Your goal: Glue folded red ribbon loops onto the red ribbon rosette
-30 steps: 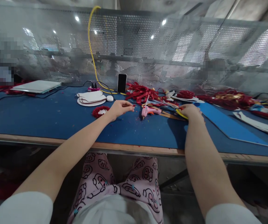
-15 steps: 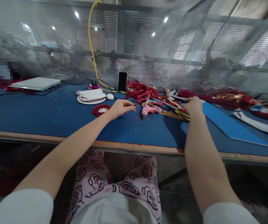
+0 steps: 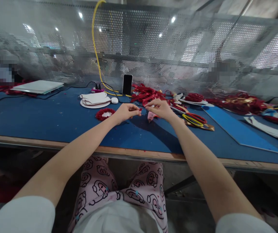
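Your left hand (image 3: pixel 125 111) rests on the blue table (image 3: pixel 44 118) near the middle, thumb and forefinger pinched shut on a tiny red bit (image 3: pixel 140 110); it is too small to tell just what it is. Your right hand (image 3: pixel 159 108) hovers just to its right, fingertips drawn together close to that bit, but whether they grip anything cannot be made out. The pink glue gun (image 3: pixel 150 116) lies under that hand, partly hidden. The bit looks light, soft and easy to drop, so hold it by its edges with fingertips only. A red rosette (image 3: pixel 105 114) sits left of your left hand; scissors (image 3: pixel 194 119) lie to the right, ribbons (image 3: pixel 146 93) farther back.
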Available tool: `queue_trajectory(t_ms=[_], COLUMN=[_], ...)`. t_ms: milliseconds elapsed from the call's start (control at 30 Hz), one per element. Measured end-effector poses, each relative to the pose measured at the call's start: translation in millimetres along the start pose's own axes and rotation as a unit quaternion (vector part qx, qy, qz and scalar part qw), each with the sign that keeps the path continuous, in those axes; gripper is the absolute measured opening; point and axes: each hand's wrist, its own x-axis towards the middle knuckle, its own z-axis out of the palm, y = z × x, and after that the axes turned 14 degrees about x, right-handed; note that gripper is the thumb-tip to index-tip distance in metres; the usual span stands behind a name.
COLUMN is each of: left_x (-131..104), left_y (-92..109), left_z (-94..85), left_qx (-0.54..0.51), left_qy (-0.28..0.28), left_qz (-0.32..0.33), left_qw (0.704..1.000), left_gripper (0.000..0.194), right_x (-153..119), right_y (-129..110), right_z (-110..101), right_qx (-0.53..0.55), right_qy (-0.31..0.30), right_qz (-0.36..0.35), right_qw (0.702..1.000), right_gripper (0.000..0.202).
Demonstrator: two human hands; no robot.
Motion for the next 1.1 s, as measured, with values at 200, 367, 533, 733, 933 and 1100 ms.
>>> queue_trajectory(t_ms=[200, 367, 533, 733, 933, 1100], left_x=[3, 3, 2, 2, 4, 4], left_y=[-5, -5, -3, -3, -5, -6], left_z=[-0.7, -1.6, -0.4, 0.5, 1.0, 0.0], left_qx=[0.0, 0.015, 0.032, 0.022, -0.026, -0.046], left_qy=[-0.003, 0.0, 0.023, 0.009, -0.005, -0.009], left_qz=[0.016, 0.019, 0.009, 0.0, -0.035, -0.036], left_qw=[1.0, 1.0, 0.999, 1.0, 0.999, 0.998], left_gripper=[0.028, 0.027, 0.024, 0.018, 0.02, 0.036], right_x=[-5, -7, -8, -7, -5, -3], right_y=[-10, -15, -20, -19, -16, -20], right_z=[22, 27, 29, 28, 28, 27], right_qx=[0.095, 0.111, 0.096, 0.042, -0.001, -0.037], right_qy=[-0.001, 0.008, 0.0, -0.007, -0.006, -0.019], right_qz=[-0.019, 0.027, 0.06, 0.013, -0.073, -0.141], right_qw=[0.995, 0.993, 0.994, 0.999, 0.997, 0.989], right_gripper=[0.026, 0.032, 0.032, 0.026, 0.018, 0.014])
